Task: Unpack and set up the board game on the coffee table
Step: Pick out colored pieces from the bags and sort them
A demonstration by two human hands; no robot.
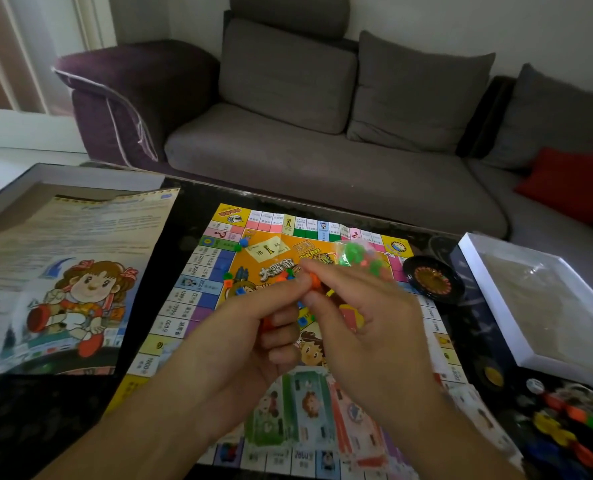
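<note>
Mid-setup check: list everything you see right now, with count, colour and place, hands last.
game board: one, multicoloured, unfolded flat mid-table.
small plastic pieces: several, blue, green, orange, scattered on the board's far left part.
clear bag of pieces: one, green and pink contents, above the board by the right hand.
roulette wheel: one, black, at the board's right edge.
printed sheet: one, cartoon figure, lying left of the board.
box tray: one, white-rimmed, right.
loose tokens: a pile, mixed colours, near right corner.
sofa: one, grey, behind the table.
red cushion: one, on the sofa's right.
left hand: pinches orange pieces.
right hand: pinches an orange piece.
</note>
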